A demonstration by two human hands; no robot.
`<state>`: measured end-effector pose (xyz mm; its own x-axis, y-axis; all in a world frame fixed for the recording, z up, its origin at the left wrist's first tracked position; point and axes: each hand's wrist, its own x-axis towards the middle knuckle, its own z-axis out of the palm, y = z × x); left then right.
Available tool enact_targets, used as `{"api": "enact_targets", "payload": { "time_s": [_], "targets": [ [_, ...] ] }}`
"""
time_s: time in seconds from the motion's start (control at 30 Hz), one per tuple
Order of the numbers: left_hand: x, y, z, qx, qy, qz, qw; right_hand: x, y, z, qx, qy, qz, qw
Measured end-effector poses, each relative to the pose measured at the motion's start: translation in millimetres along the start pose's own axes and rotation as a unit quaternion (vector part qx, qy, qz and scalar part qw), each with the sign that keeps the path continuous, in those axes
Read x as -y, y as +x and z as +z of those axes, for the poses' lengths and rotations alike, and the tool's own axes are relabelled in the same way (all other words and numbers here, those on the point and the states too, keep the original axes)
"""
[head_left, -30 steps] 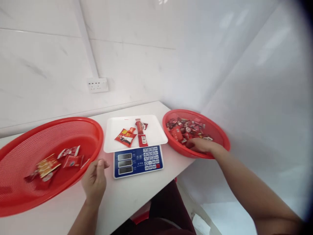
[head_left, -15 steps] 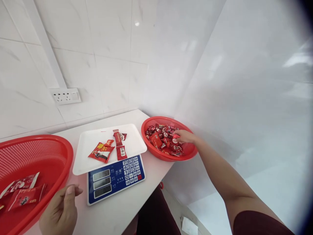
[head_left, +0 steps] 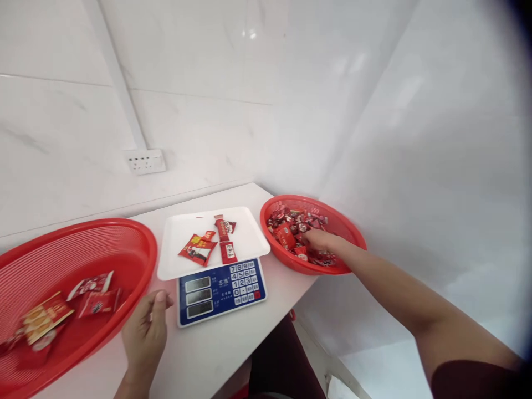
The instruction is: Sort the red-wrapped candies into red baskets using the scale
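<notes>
My right hand [head_left: 319, 240] reaches into the right red basket [head_left: 353, 233], its fingertips down among a pile of small red-wrapped candies [head_left: 299, 221]. What those fingers touch or grip is hidden. Loosely curled, my left hand [head_left: 147, 327] hovers beside the left basket's rim, with nothing visible in it. Between the baskets stands a blue digital scale [head_left: 222, 293] with a white tray [head_left: 174, 233] on top. On the tray lie a larger red snack packet [head_left: 198, 250], a narrow red stick packet [head_left: 222, 228], a small red-and-white packet [head_left: 228, 252] and other small wrapped pieces.
The large left red basket [head_left: 143, 244] holds several packets, among them a yellow-and-red one [head_left: 47, 317]. All stand on a white table [head_left: 195, 354] against a tiled wall, which bears a power socket [head_left: 145, 162]. Another wall rises close on the right.
The view has swung left, showing more of the left basket. My right hand has gone deeper into the candies; the red-and-white piece at its fingertips no longer shows. The tray's packets look unmoved.
</notes>
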<state>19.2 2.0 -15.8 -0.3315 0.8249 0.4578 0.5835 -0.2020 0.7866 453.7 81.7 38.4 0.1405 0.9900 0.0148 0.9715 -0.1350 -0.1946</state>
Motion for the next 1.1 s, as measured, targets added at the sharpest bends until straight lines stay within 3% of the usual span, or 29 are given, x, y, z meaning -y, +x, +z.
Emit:
{"api": "enact_targets", "payload": {
  "time_s": [0.17, 0.3, 0.4, 0.53, 0.63, 0.73, 0.83, 1.1],
  "targets": [
    [-1, -4, 3.1, 0.015, -0.04, 0.037, 0.998, 41, 1, -29, -0.011, -0.003, -0.048, 0.999],
    [-4, -4, 3.8, 0.011, -0.054, 0.049, 0.997, 92, -19, -42, -0.118, 0.098, -0.161, 0.975],
    [-6, -4, 3.0, -0.002, -0.072, 0.051, 0.996, 119, -46, -30, -0.235, 0.154, -0.202, 0.938],
    [-4, -5, 4.8, -0.01, -0.091, 0.046, 0.995, 126, -84, 16, -0.34, 0.28, -0.214, 0.872],
    [0, -7, 8.0, -0.002, -0.09, 0.037, 0.995, 123, -105, 56, -0.334, 0.38, -0.173, 0.845],
    [1, -8, 9.0, 0.003, -0.099, 0.036, 0.994, 121, -117, 77, -0.285, 0.371, -0.158, 0.869],
    [-1, -9, 7.8, 0.002, -0.112, 0.039, 0.993, 120, -120, 78, -0.267, 0.325, -0.167, 0.892],
    [-1, -9, 7.2, 0.004, -0.129, 0.037, 0.991, 122, -119, 74, -0.285, 0.315, -0.179, 0.887]
  ]
}}
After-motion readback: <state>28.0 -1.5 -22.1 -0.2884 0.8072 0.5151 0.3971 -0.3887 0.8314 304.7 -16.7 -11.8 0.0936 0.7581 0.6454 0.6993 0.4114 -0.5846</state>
